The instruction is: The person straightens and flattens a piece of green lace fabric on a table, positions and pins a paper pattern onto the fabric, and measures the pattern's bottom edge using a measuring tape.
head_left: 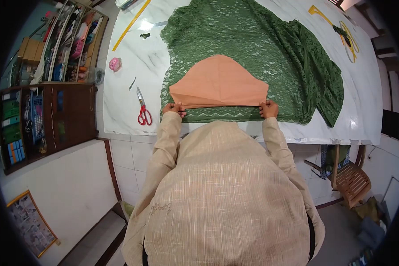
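Note:
An orange fabric piece with a curved top edge lies on green lace fabric, which spreads over a white marbled table. At its lower left corner, my left hand has its fingers closed on the orange fabric. My right hand pinches the lower right corner. The bottom edge runs between both hands, with a strip of lace showing below it. Red-handled scissors lie to the left of my left hand.
A pink round object and a yellow ruler lie at the table's left. Another yellow ruler and a yellow looped object are at the upper right. Shelves stand left, a wooden chair lower right.

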`<state>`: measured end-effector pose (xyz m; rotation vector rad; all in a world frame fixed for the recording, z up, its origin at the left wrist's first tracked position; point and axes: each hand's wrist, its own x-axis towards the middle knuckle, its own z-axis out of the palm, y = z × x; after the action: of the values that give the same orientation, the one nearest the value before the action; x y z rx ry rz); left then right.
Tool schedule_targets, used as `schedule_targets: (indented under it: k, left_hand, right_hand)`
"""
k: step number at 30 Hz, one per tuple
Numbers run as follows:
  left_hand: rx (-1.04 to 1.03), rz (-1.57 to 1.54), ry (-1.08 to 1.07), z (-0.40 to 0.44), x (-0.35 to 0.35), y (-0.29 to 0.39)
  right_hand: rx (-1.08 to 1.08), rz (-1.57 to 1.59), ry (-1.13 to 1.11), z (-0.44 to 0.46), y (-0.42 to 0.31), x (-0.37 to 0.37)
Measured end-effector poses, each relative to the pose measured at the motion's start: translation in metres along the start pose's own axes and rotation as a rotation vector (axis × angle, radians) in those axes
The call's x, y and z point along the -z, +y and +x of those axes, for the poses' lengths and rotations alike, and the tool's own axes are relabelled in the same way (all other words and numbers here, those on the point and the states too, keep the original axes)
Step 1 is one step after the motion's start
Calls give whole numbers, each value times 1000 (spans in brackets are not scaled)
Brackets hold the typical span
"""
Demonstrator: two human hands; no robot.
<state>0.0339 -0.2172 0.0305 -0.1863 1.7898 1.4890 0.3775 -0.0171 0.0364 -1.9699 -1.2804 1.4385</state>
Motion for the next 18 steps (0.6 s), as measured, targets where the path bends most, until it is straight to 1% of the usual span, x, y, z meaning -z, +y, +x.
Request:
schedule_targets:
  k: [6,10,18]
  left_hand:
    - [-5,63,-86,2,3,3]
    - [-12,112,-145,-3,7,11]
    - [87,125,-119,2,10,9]
  right_hand:
    - [-29,166,-42,5,16,-2]
    - [-34,94,-58,3,14,-3]
    - [-43,-51,-80,-5,1,4]
